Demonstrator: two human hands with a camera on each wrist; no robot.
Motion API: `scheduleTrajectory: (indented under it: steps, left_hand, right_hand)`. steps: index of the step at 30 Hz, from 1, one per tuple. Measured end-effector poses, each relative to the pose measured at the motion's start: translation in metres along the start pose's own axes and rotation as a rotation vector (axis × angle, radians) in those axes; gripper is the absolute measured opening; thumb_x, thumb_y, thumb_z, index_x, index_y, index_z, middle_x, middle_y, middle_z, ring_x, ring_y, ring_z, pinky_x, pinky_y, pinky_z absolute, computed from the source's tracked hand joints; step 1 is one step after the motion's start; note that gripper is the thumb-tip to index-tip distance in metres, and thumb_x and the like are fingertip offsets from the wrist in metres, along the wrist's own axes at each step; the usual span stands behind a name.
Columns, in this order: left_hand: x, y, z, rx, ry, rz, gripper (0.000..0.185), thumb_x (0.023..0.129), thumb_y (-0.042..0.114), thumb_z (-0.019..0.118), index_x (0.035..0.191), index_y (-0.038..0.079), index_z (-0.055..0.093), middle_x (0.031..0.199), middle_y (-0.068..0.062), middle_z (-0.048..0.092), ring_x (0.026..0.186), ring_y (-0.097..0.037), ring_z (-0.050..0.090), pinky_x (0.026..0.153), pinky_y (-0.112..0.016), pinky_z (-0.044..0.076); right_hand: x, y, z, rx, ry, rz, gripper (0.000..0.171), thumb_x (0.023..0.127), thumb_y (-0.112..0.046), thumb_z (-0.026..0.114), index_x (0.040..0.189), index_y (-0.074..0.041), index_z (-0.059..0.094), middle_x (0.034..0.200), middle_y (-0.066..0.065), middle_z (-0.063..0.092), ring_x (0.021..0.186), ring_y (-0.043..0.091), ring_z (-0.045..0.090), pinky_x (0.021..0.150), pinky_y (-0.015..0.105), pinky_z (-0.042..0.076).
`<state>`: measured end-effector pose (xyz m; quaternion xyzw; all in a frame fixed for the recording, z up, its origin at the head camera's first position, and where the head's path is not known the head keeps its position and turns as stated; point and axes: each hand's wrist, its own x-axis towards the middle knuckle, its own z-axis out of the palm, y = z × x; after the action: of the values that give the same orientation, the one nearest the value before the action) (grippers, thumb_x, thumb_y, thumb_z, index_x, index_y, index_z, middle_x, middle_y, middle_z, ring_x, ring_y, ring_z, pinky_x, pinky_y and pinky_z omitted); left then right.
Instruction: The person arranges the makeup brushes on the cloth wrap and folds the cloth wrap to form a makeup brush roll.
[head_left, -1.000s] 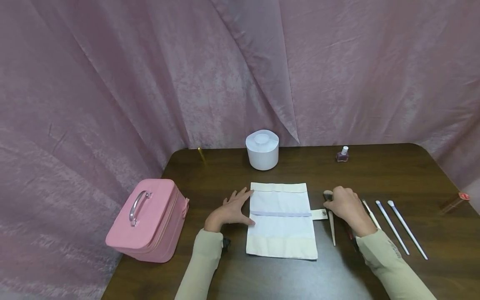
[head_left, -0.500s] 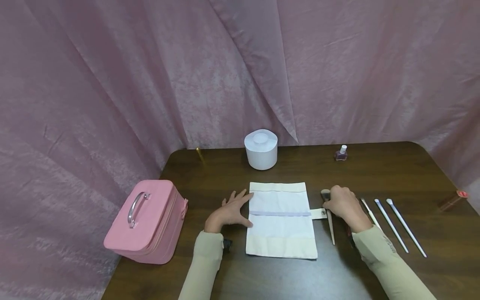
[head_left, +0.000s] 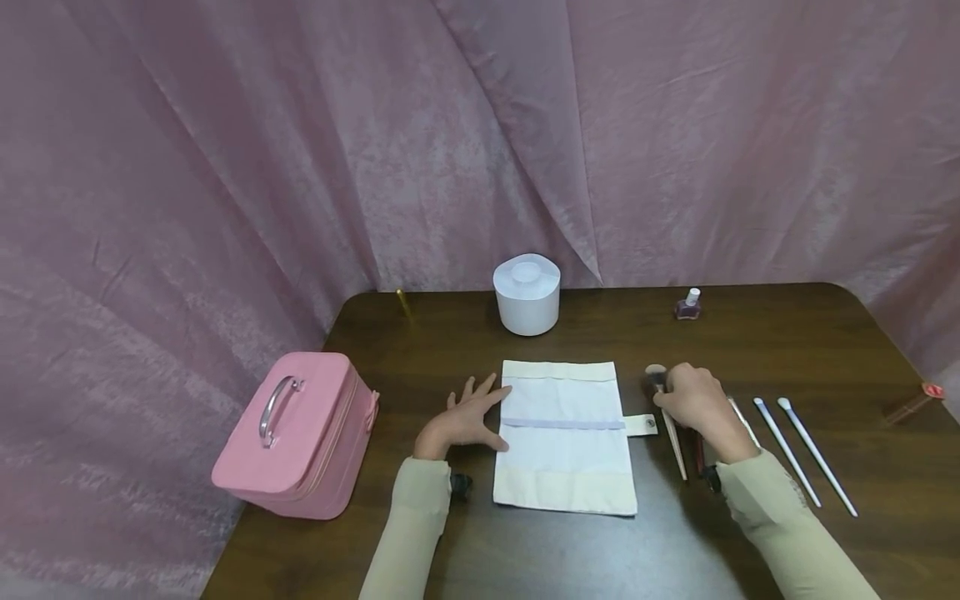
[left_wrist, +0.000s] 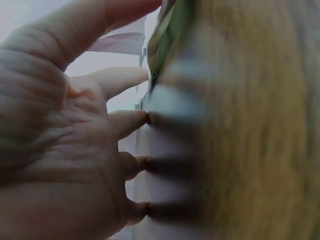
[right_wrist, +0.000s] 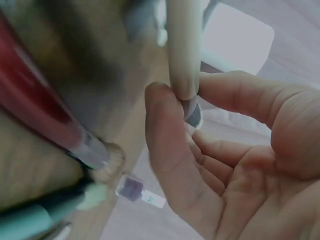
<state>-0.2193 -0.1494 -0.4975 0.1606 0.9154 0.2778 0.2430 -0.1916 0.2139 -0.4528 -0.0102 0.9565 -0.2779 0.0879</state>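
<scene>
Fingers of your right hand [head_left: 693,398] pinch the makeup brush [head_left: 667,412] near its ferrule; light, stiff, slippery handle; left hand [head_left: 463,417] lies spread

Pink case [head_left: 296,433], white jar [head_left: 527,296]

The tabletop [head_left: 750,342] is dark wood with a smooth, slightly glossy finish. The pouch [head_left: 562,442] at the 6 o'clock side is matt cream cloth. The brush [head_left: 670,421] in the right hand [head_left: 693,400] has a smooth pale handle and soft bristles. The case [head_left: 300,437] at 9 o'clock looks like smooth pink leatherette with a shiny metal handle. The curtain [head_left: 300,150] behind is pink cloth with a soft sheen.
</scene>
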Motion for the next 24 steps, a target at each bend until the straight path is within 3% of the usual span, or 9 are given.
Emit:
scheduleTrajectory:
  steps: [5,9,14,24]
  left_hand:
    - [0.001,0.003,-0.001,0.006,-0.005,-0.007,0.100,0.078,0.027,0.090,0.160,0.024,0.033,0.170,-0.007,0.005,0.153,-0.040,-0.010,0.115,-0.066,-0.004]
    - [-0.001,0.006,-0.001,0.009,-0.001,-0.034,0.101,0.077,0.026,0.090,0.160,0.023,0.033,0.170,-0.007,0.006,0.153,-0.040,-0.009,0.115,-0.067,-0.003]
    - [-0.002,0.008,0.002,0.034,0.003,-0.047,0.101,0.078,0.026,0.090,0.160,0.021,0.033,0.170,-0.008,0.007,0.153,-0.041,-0.008,0.114,-0.069,-0.002]
    - [0.002,0.013,0.003,0.072,0.007,-0.059,0.100,0.078,0.029,0.089,0.160,0.022,0.032,0.170,-0.009,0.006,0.152,-0.042,-0.007,0.113,-0.071,0.000]
  right_hand:
    - [-0.001,-0.002,-0.011,0.034,0.032,-0.014,0.031,0.095,-0.011,0.064,0.067,-0.007,0.053,0.060,0.001,0.045,0.052,0.015,0.045,0.048,0.031,0.037]
    - [-0.001,-0.005,-0.015,0.099,0.054,-0.037,0.019,0.095,-0.011,0.062,0.082,0.002,0.061,0.067,0.006,0.058,0.055,0.018,0.058,0.049,0.033,0.045]
    - [-0.001,-0.009,-0.017,0.232,0.079,-0.045,0.027,0.096,-0.009,0.058,0.107,0.015,0.059,0.087,0.020,0.069,0.061,0.023,0.068,0.053,0.035,0.055]
    - [0.010,-0.021,-0.019,0.397,0.188,-0.079,0.030,0.096,-0.009,0.056,0.114,0.015,0.057,0.098,0.027,0.069,0.069,0.024,0.069,0.060,0.035,0.059]
